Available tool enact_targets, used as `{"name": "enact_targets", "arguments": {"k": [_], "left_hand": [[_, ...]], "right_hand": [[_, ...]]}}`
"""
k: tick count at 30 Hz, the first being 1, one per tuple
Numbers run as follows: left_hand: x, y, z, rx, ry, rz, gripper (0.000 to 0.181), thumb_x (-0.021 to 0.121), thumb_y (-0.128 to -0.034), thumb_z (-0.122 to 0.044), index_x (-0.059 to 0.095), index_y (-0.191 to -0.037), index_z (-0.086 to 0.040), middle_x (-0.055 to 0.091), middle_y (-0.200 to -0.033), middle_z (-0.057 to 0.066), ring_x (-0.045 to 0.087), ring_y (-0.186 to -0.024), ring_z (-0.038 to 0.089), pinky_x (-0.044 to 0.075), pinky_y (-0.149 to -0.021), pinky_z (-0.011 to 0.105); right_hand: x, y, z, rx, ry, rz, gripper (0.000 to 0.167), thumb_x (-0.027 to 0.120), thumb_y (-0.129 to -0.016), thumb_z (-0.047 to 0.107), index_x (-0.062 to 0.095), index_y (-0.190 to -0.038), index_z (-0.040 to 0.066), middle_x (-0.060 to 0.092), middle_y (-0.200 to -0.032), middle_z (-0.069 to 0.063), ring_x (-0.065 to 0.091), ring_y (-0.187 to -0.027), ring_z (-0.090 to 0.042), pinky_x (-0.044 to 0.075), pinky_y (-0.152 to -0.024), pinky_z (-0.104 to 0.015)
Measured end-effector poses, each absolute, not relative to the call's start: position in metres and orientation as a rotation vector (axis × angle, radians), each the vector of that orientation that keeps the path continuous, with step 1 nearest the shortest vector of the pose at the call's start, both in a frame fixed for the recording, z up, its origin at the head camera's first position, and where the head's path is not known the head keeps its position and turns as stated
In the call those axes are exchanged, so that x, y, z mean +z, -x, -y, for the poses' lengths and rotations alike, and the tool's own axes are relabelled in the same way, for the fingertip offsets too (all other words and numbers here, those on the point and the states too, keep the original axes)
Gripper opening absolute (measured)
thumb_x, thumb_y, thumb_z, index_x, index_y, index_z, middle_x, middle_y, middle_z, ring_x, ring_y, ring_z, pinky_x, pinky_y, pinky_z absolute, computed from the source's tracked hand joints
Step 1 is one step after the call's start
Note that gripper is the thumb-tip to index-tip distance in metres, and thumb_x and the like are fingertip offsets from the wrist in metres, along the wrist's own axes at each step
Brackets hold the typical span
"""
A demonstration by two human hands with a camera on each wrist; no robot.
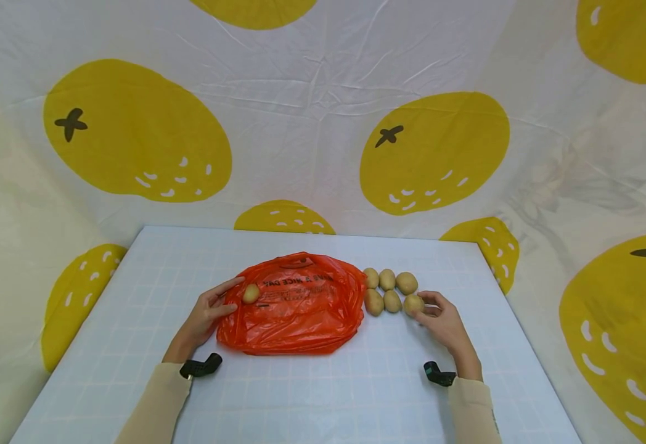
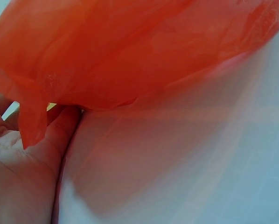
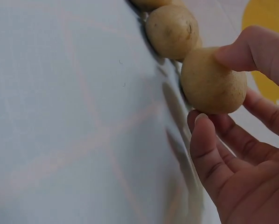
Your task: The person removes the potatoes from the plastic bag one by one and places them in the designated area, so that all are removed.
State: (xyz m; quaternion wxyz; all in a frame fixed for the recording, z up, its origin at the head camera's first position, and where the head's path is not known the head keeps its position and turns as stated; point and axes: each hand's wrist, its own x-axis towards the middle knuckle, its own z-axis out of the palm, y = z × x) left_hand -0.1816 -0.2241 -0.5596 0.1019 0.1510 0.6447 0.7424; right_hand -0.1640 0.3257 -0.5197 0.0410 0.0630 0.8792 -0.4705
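A crinkled red plastic bag [image 1: 295, 327] with dark printing lies mid-table. My left hand [image 1: 208, 314] holds its left side, index finger and thumb spread over the edge. A red flap [image 2: 33, 116] hangs across that hand in the left wrist view, and the fingertips are partly hidden. One small potato [image 1: 251, 293] shows uncovered at the left part of the bag, just past the fingers. My right hand [image 1: 439, 319] pinches a round potato [image 3: 213, 81] between thumb and fingers. This one sits at the right front end of two short rows of potatoes [image 1: 392, 301] beside the bag.
The table [image 1: 323, 394] has a pale checked cover. Behind it and along the sides hangs a white cloth [image 1: 295, 154] with large yellow fruit prints. Each wrist carries a small black camera, such as the left one [image 1: 203, 365].
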Motion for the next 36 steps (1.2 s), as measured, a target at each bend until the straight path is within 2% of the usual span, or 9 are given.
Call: {"name": "enact_targets", "arguments": {"k": [9,17,25,36], "left_hand": [[-0.5579,0.1804,0.2234,2.197,-0.447,-1.899,0.064,0.058,-0.0987,0.001,0.032,-0.157,0.006,0.021,-0.168,0.026,0.05,-0.136,0.001,0.053,-0.102,0.025],[-0.5564,0.1798,0.222,2.193,-0.451,-1.911,0.064,0.057,-0.099,0.0,0.031,-0.157,0.007,0.02,-0.168,0.027,0.049,-0.137,0.0,0.052,-0.103,0.023],[-0.5568,0.1804,0.2219,2.183,-0.437,-1.913,0.065,0.058,-0.0984,-0.001,0.032,-0.157,0.007,0.019,-0.168,0.027,0.049,-0.136,0.0,0.052,-0.102,0.023],[-0.5583,0.1806,0.2223,2.183,-0.435,-1.923,0.064,0.058,-0.0983,-0.001,0.033,-0.157,0.006,0.021,-0.167,0.026,0.048,-0.137,0.0,0.052,-0.102,0.022]], "right_hand": [[-0.5234,0.1671,-0.3275,-1.369,-0.228,-2.692,0.055,0.076,-0.093,0.031,0.056,-0.139,0.008,0.058,-0.14,-0.021,0.062,-0.122,-0.036,0.054,-0.088,-0.032],[-0.5245,0.1698,-0.3249,-1.323,-0.203,-2.73,0.052,0.075,-0.093,0.026,0.056,-0.137,0.006,0.06,-0.137,-0.023,0.063,-0.117,-0.036,0.054,-0.085,-0.027],[-0.5259,0.1732,-0.3245,-1.299,-0.206,-2.726,0.052,0.074,-0.092,0.024,0.056,-0.138,0.007,0.059,-0.138,-0.021,0.061,-0.118,-0.033,0.053,-0.088,-0.031],[-0.5248,0.1735,-0.3227,-1.303,-0.211,-2.714,0.053,0.072,-0.094,0.025,0.054,-0.14,0.006,0.06,-0.138,-0.022,0.061,-0.118,-0.033,0.052,-0.081,-0.028]]}}
